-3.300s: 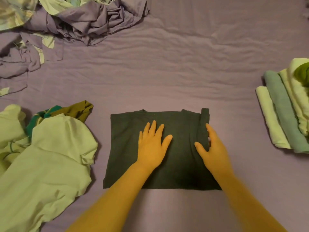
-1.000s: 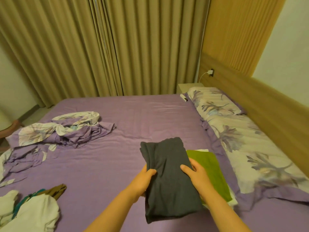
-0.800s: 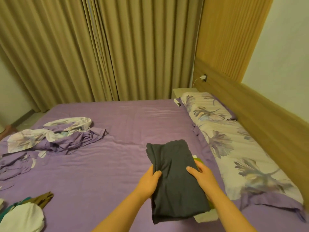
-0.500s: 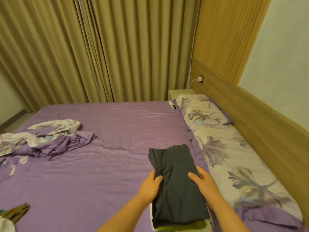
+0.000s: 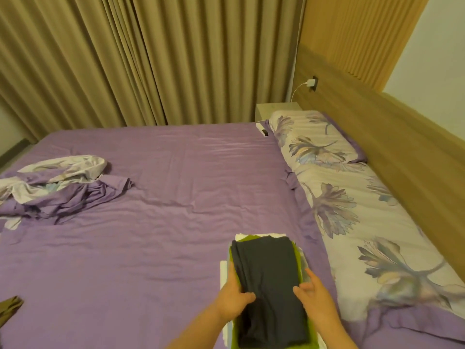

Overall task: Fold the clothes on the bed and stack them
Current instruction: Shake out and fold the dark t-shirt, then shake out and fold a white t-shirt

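Folded dark shirt [image 5: 266, 280] on stack [image 5: 298, 255], left hand [image 5: 232, 297] pinching its edge, right hand [image 5: 315, 295] fingers relaxed alongside; crumpled pile [image 5: 57, 187] far left of both remains unfolded.

The dark folded shirt [image 5: 268, 285] (earlier flat on the bed) now lies on the stack [image 5: 299, 258]; both hands have lowered it.

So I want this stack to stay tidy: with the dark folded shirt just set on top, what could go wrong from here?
1. The dark folded shirt lies on the green garment and white layers; as the left hand and right hand pull away, their thumbs may drag its folds open.
2. The stack sits near the floral pillow; a nudge could tilt it against it.
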`<state>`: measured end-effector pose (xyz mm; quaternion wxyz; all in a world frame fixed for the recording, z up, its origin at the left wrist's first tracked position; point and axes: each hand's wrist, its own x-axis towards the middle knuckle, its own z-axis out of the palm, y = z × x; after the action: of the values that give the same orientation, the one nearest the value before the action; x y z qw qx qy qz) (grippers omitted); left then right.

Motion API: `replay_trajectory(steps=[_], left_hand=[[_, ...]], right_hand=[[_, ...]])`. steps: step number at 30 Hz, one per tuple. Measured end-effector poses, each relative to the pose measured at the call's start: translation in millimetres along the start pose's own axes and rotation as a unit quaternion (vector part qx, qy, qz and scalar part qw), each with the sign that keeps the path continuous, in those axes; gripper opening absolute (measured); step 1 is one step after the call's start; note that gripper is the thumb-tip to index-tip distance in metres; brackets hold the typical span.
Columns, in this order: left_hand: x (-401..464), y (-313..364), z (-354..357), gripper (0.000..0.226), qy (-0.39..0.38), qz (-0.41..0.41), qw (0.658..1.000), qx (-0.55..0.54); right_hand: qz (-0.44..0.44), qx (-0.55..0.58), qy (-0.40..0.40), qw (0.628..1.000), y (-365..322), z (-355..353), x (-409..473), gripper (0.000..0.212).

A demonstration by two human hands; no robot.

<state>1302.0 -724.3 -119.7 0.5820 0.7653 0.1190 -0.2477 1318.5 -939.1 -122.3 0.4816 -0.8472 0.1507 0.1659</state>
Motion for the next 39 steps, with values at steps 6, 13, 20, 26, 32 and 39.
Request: replay_trajectory(steps=[6, 13, 20, 26, 32, 39], left_hand=[[-11.2, -13.5, -2.7, 0.074, 0.011, -0.079, 0.985, 0.150], [-47.4, -12.8, -14.1, 0.056, 0.020, -0.139, 0.970, 0.198], [-130.0, 2.3, -40.6, 0.047, 0.032, -0.119, 0.957, 0.262], [-223.8, -13.6, -80.7, 0.042, 0.062, -0.125, 0.950, 0.279], [-315.9, -59.1, -123.1, 0.033, 0.080, -0.141, 0.946, 0.280], [-441.9, -123.9, -190.2, 0.017, 0.103, -0.141, 0.927, 0.333]], right_hand=[[0.026, -0.082, -0.020, 0.996, 15.3, 13.9, -14.2, 0.061], [-0.073, -0.341, 0.006, 0.937, -26.0, 25.8, -60.1, 0.050], [-0.159, -0.360, -0.090, 0.915, -65.3, 55.3, -122.5, 0.041], [-0.219, -0.395, -0.132, 0.883, -92.2, 87.2, -183.5, 0.036], [-0.290, -0.443, -0.176, 0.830, -112.6, 138.5, -257.9, 0.041], [-0.352, -0.482, -0.192, 0.779, -141.0, 225.5, -361.5, 0.044]])
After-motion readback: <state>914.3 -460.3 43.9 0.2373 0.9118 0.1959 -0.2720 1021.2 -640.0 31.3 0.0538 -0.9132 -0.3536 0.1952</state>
